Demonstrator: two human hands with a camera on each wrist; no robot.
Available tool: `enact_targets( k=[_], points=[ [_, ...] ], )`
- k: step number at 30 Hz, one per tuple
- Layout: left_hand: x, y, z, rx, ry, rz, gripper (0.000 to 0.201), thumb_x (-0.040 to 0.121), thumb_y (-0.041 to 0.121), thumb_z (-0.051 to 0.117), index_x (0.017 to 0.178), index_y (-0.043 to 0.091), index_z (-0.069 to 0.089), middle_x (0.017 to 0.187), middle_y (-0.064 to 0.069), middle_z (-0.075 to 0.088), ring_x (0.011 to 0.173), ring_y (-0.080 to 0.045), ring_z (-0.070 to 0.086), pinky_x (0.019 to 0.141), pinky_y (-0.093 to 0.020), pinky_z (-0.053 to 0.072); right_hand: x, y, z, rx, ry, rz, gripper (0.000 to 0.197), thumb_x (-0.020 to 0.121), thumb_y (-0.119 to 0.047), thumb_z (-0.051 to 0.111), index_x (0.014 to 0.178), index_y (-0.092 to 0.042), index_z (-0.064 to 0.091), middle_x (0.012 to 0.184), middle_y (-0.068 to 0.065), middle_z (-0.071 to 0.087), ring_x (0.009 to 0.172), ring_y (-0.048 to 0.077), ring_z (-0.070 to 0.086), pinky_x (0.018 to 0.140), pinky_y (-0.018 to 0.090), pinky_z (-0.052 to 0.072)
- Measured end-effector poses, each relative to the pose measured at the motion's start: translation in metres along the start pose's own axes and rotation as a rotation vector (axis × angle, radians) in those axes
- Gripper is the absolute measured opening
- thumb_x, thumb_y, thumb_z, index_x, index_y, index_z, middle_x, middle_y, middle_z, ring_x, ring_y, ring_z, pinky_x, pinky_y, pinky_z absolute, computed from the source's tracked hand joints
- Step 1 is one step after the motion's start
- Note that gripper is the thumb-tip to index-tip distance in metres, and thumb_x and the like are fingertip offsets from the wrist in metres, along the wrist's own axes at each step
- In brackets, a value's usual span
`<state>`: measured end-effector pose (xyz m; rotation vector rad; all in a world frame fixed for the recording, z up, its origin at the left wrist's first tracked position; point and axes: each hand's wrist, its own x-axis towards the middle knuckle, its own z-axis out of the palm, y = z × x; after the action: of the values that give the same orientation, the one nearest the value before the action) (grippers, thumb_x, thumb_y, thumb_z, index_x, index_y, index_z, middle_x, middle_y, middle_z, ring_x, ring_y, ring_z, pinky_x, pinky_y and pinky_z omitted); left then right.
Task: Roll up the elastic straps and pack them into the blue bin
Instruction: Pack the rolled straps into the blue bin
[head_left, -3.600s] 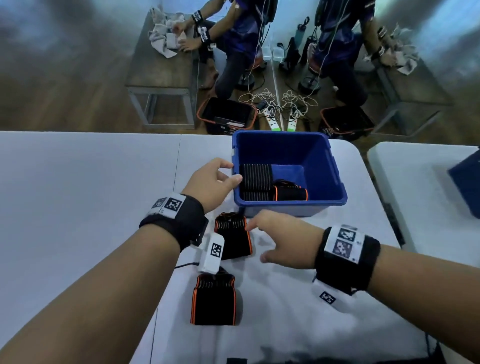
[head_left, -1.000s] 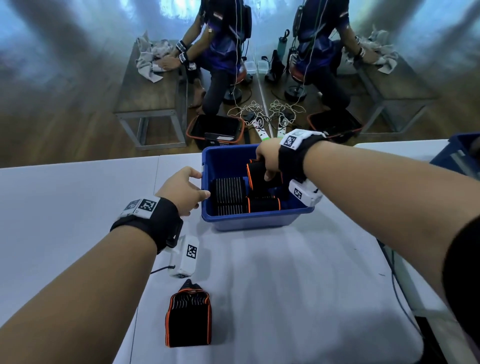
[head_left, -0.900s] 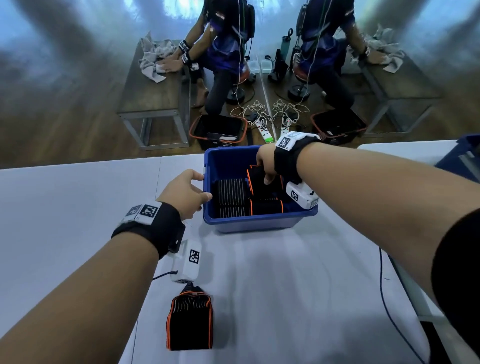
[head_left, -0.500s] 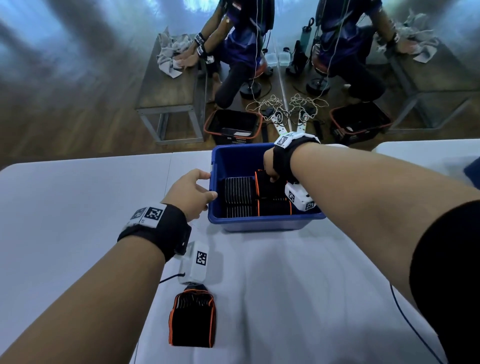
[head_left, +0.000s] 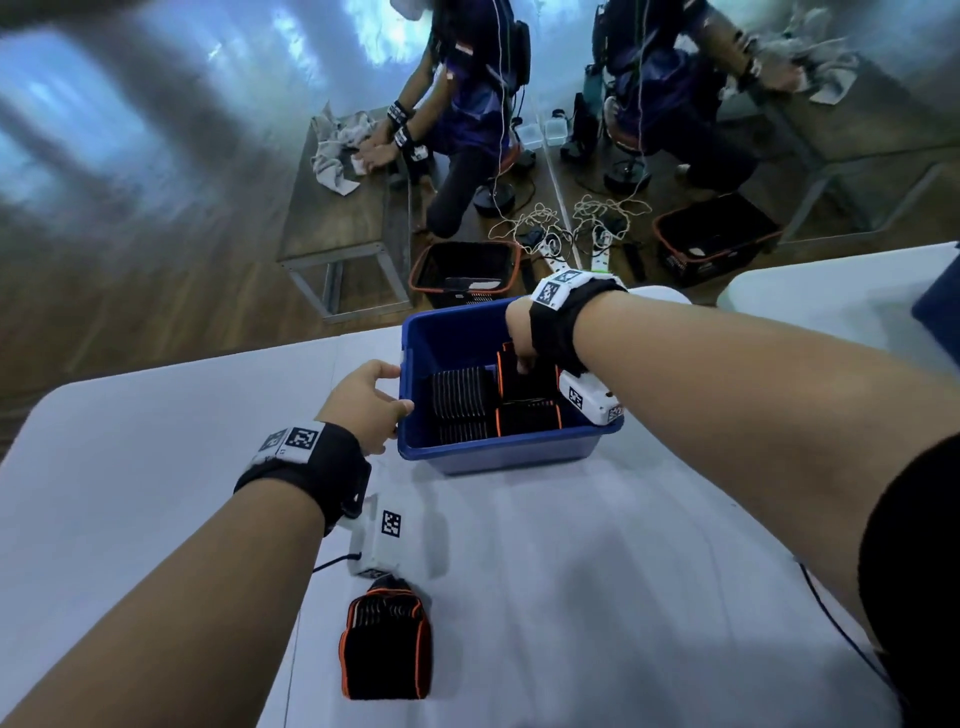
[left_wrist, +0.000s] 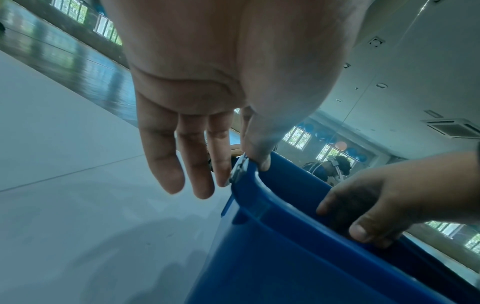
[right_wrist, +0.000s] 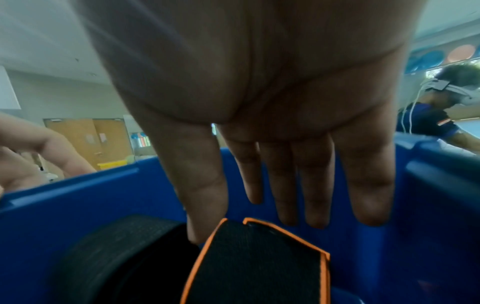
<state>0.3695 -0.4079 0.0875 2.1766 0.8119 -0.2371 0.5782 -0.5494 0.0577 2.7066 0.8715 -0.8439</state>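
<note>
Strap roll (head_left: 522, 382) stands on end in bin (head_left: 441, 338). Right hand (head_left: 519, 338) is straight-fingered, thumb touching it. Left hand (head_left: 363, 400), fingers slack, rests on its rim.

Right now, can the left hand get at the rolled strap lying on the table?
Probably yes. The left hand merely rests on the bin rim, holding nothing, and the strap lies uncovered on the table beside that forearm.

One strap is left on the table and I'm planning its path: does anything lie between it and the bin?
Nothing visible lies on the table between the strap and the bin. Only the camera box on the left wrist hangs above that stretch; the left hand touches the bin's rim.
</note>
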Motion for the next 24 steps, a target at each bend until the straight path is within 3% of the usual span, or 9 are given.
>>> enact_targets(
  k=[1, 3, 4, 6, 8, 12, 15, 20, 24],
  points=[
    [0.0, 0.0, 0.0, -0.006, 0.0, 0.0, 0.035, 0.097, 0.013, 0.063, 0.128, 0.024, 0.052, 0.094, -0.007, 0.073, 0.081, -0.024, 0.072, 0.065, -0.037, 0.058, -0.015, 0.002, -0.003, 0.037, 0.016, -0.001, 0.053, 0.058, -0.053, 0.085, 0.089, -0.015, 0.064, 0.085, -0.004, 0.064, 0.082, 0.024, 0.064, 0.088, 0.04, 0.054],
    [0.0, -0.001, 0.0, -0.022, -0.004, 0.003, 0.035, 0.097, 0.011, 0.063, 0.127, 0.023, 0.052, 0.089, -0.005, 0.074, 0.077, -0.021, 0.072, 0.066, -0.038, 0.057, -0.047, 0.002, -0.011, 0.038, 0.069, 0.038, 0.061, 0.045, -0.063, 0.081, 0.082, -0.019, 0.063, 0.085, -0.001, 0.068, 0.08, 0.025, 0.066, 0.082, 0.039, 0.058],
    [0.001, -0.001, 0.0, -0.028, -0.009, 0.006, 0.034, 0.097, 0.011, 0.063, 0.127, 0.023, 0.052, 0.088, -0.005, 0.074, 0.076, -0.021, 0.073, 0.068, -0.039, 0.058, -0.073, -0.001, -0.016, 0.094, 0.081, 0.03, 0.059, 0.049, -0.06, 0.082, 0.086, -0.018, 0.063, 0.085, 0.0, 0.067, 0.081, 0.025, 0.065, 0.078, 0.035, 0.057],
    [0.002, -0.002, 0.0, -0.04, -0.023, 0.014, 0.035, 0.097, 0.011, 0.064, 0.127, 0.022, 0.052, 0.09, -0.005, 0.074, 0.077, -0.021, 0.073, 0.071, -0.043, 0.059, -0.104, -0.004, -0.017, 0.134, 0.071, 0.018, 0.038, 0.079, -0.036, 0.079, 0.103, -0.014, 0.061, 0.094, 0.004, 0.061, 0.087, 0.022, 0.056, 0.071, 0.029, 0.046],
    [0.003, -0.004, 0.0, -0.05, -0.033, 0.026, 0.035, 0.097, 0.011, 0.064, 0.128, 0.021, 0.052, 0.092, -0.007, 0.074, 0.078, -0.022, 0.073, 0.073, -0.045, 0.059, -0.126, -0.002, -0.015, 0.156, 0.131, -0.015, 0.038, 0.089, -0.028, 0.073, 0.12, -0.01, 0.06, 0.103, 0.008, 0.06, 0.088, 0.022, 0.053, 0.072, 0.029, 0.041],
    [0.005, -0.008, -0.002, -0.053, -0.057, 0.06, 0.036, 0.097, 0.013, 0.064, 0.129, 0.02, 0.05, 0.096, -0.01, 0.074, 0.078, -0.024, 0.073, 0.064, -0.039, 0.057, -0.155, -0.01, -0.004, 0.207, 0.179, -0.016, 0.047, 0.086, -0.034, 0.075, 0.123, -0.007, 0.065, 0.118, 0.009, 0.069, 0.103, 0.029, 0.066, 0.082, 0.035, 0.052],
    [0.006, -0.012, -0.005, -0.011, -0.067, 0.095, 0.036, 0.096, 0.017, 0.066, 0.127, 0.022, 0.049, 0.097, -0.01, 0.074, 0.079, -0.024, 0.074, 0.057, -0.034, 0.055, -0.177, -0.025, 0.009, 0.253, 0.215, -0.023, 0.045, 0.083, -0.034, 0.077, 0.119, -0.009, 0.066, 0.112, 0.006, 0.071, 0.102, 0.027, 0.066, 0.082, 0.035, 0.051],
    [0.012, -0.019, -0.009, 0.033, -0.107, 0.152, 0.039, 0.094, 0.023, 0.068, 0.125, 0.022, 0.044, 0.092, -0.011, 0.075, 0.078, -0.024, 0.074, 0.063, -0.04, 0.061, -0.211, -0.059, 0.037, 0.368, 0.222, -0.051, 0.043, 0.083, -0.032, 0.077, 0.12, -0.016, 0.062, 0.104, -0.003, 0.065, 0.101, 0.021, 0.063, 0.081, 0.029, 0.047],
    [0.015, -0.023, -0.013, 0.026, -0.134, 0.197, 0.038, 0.094, 0.024, 0.068, 0.122, 0.02, 0.043, 0.094, -0.011, 0.073, 0.08, -0.026, 0.074, 0.072, -0.046, 0.063, -0.228, -0.093, 0.077, 0.46, 0.181, -0.094, 0.042, 0.084, -0.032, 0.075, 0.122, -0.019, 0.062, 0.108, -0.004, 0.066, 0.094, 0.014, 0.06, 0.078, 0.025, 0.044]
  ],
)
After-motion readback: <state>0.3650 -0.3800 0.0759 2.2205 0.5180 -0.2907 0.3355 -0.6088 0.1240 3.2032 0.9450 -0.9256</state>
